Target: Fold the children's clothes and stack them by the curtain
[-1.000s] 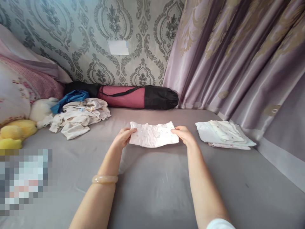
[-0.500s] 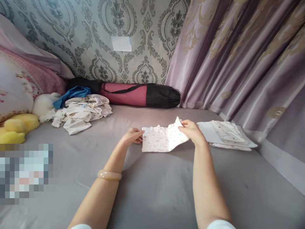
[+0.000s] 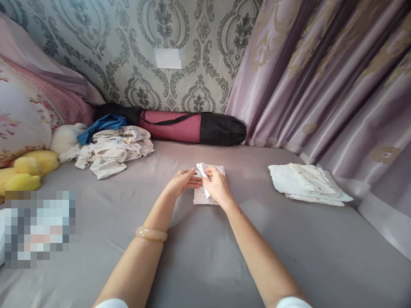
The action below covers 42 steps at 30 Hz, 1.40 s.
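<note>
A small white garment point(image 3: 210, 199) with a faint print lies on the grey bed sheet in front of me, folded to a compact rectangle. My right hand point(image 3: 216, 184) pinches its turned-over edge, which stands up slightly above the lower layer. At the left side of the garment is my left hand point(image 3: 183, 182), fingers stretched out beside the raised fold; whether they touch it I cannot tell. A pale bangle point(image 3: 151, 233) circles my left forearm.
Folded clothes point(image 3: 310, 184) are stacked at the right. Crumpled clothes point(image 3: 112, 149) lie at the left, near yellow plush toys point(image 3: 32, 169) and a floral pillow point(image 3: 19, 115). A pink and black rolled bag point(image 3: 173, 127) rests along the wall, beside purple curtains point(image 3: 272, 85).
My right hand has moved left, bringing the garment's right part over onto its left part. My left hand has let go of the left edge and its fingers have straightened.
</note>
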{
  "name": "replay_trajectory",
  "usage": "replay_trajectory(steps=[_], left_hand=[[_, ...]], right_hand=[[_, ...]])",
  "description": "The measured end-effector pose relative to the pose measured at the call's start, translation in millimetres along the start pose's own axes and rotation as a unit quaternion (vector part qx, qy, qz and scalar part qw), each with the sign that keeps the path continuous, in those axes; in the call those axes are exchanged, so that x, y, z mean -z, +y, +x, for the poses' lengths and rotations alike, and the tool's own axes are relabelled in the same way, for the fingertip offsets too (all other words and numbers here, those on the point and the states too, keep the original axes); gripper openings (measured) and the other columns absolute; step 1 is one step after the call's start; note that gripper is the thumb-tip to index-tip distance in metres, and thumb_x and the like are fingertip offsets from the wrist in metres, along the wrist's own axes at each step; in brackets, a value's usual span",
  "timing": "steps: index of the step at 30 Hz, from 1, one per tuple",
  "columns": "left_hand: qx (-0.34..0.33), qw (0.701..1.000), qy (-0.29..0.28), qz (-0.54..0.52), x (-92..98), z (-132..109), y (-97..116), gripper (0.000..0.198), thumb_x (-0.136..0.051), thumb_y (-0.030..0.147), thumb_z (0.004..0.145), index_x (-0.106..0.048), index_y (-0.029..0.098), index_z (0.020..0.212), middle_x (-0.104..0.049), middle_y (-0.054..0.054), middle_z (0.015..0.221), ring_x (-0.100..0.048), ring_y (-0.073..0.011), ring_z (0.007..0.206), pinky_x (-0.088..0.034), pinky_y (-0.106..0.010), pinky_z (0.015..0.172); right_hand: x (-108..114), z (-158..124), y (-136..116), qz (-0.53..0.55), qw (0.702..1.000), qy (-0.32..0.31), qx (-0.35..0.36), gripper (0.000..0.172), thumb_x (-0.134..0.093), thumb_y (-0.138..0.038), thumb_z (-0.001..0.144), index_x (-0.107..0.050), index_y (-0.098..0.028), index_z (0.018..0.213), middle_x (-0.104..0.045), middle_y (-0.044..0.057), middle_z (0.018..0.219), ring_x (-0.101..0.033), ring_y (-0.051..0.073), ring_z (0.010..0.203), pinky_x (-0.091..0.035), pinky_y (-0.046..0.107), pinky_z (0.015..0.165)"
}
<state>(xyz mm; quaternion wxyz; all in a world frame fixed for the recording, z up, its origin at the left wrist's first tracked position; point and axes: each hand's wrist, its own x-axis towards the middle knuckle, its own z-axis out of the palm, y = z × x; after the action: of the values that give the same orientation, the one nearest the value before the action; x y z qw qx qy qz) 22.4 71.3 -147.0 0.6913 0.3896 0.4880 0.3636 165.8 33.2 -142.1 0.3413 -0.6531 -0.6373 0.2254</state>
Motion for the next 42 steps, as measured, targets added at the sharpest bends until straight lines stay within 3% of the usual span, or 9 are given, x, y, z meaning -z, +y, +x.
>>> replay_trajectory(steps=[5,11,16,22,26,28,32,37,42], left_hand=[[-0.016,0.999,0.015,0.04,1.8,3.5,-5.1,0.043,-0.062,0.05,0.085,-0.056,0.01,0.1,-0.065,-0.006,0.071,-0.063,-0.0142,0.063,-0.051,-0.025,0.064],[-0.076,0.982,0.034,0.172,-4.8,-0.4,-8.6,0.091,-0.082,0.027,0.062,-0.038,0.017,0.141,-0.057,0.001,0.079,-0.057,-0.012,0.065,-0.045,-0.024,0.064],[-0.125,0.96,-0.013,0.25,-3.4,-2.6,-8.7,0.069,-0.071,0.02,0.066,-0.053,0.017,0.133,-0.05,0.003,0.076,-0.051,-0.0111,0.066,-0.043,-0.023,0.065],[-0.129,0.944,-0.019,0.303,-0.2,-2.4,-7.4,0.057,-0.067,0.021,0.062,-0.062,0.01,0.119,-0.051,0.002,0.075,-0.051,-0.0126,0.064,-0.044,-0.024,0.063],[-0.136,0.934,-0.028,0.33,3.2,0.0,-6.6,0.058,-0.066,0.021,0.061,-0.064,0.012,0.118,-0.055,0.001,0.075,-0.052,-0.0131,0.064,-0.043,-0.023,0.061],[-0.138,0.932,-0.024,0.333,5.9,0.8,-5.7,0.051,-0.067,0.023,0.062,-0.067,0.014,0.112,-0.057,0.0,0.078,-0.053,-0.0129,0.065,-0.043,-0.022,0.059],[-0.109,0.946,0.022,0.304,12.2,-1.1,-1.1,0.038,-0.067,0.032,0.067,-0.07,0.014,0.1,-0.06,-0.002,0.076,-0.053,-0.0128,0.064,-0.041,-0.021,0.054],[-0.074,0.957,0.083,0.267,20.2,-8.2,10.2,0.031,-0.067,0.032,0.068,-0.068,0.013,0.093,-0.058,0.0,0.063,-0.055,-0.0147,0.063,-0.041,-0.022,0.055],[-0.065,0.96,0.118,0.244,28.1,-11.0,18.2,0.023,-0.063,0.026,0.071,-0.068,0.013,0.09,-0.059,-0.001,0.063,-0.056,-0.0139,0.063,-0.04,-0.021,0.055]], right_hand=[[3.2,5.8,5.7,0.031,0.996,-0.083,0.022,0.026,-0.05,-0.024,0.087,-0.069,-0.024,0.107,-0.074,0.005,0.102,-0.068,0.021,0.098,-0.051,0.032,0.089],[52.1,25.4,38.2,-0.036,0.998,0.044,-0.04,0.025,-0.05,-0.02,0.087,-0.07,-0.019,0.102,-0.073,0.008,0.102,-0.066,0.019,0.102,-0.048,0.029,0.092],[50.4,18.8,42.1,-0.096,0.995,-0.024,-0.028,0.04,-0.048,-0.022,0.089,-0.057,-0.016,0.128,-0.062,0.012,0.129,-0.058,0.022,0.119,-0.041,0.034,0.104],[25.3,8.2,30.0,-0.172,0.98,-0.08,0.055,0.051,-0.035,-0.019,0.093,-0.042,-0.01,0.143,-0.034,0.016,0.154,-0.025,0.024,0.144,-0.024,0.04,0.116],[12.2,2.1,22.5,-0.214,0.973,-0.043,0.08,0.054,-0.025,-0.021,0.096,-0.034,-0.008,0.148,-0.024,0.016,0.158,-0.012,0.026,0.148,-0.015,0.049,0.117],[2.3,-0.8,22.2,-0.231,0.967,-0.028,0.101,0.055,-0.024,-0.028,0.098,-0.031,-0.007,0.149,-0.024,0.017,0.158,-0.012,0.026,0.148,-0.01,0.049,0.118],[-16.5,-5.0,30.4,-0.257,0.959,-0.086,0.087,0.062,-0.025,-0.04,0.099,-0.032,-0.002,0.148,-0.026,0.019,0.157,-0.016,0.027,0.147,-0.007,0.045,0.119],[-10.3,-3.0,30.3,-0.251,0.959,-0.103,0.078,0.063,-0.02,-0.042,0.1,-0.031,-0.004,0.149,-0.023,0.017,0.158,-0.015,0.026,0.147,-0.008,0.044,0.119],[-5.1,-6.7,4.6,-0.23,0.965,-0.017,0.126,0.064,-0.017,-0.042,0.1,-0.023,-0.005,0.152,-0.014,0.014,0.16,-0.008,0.025,0.149,-0.007,0.045,0.12]])
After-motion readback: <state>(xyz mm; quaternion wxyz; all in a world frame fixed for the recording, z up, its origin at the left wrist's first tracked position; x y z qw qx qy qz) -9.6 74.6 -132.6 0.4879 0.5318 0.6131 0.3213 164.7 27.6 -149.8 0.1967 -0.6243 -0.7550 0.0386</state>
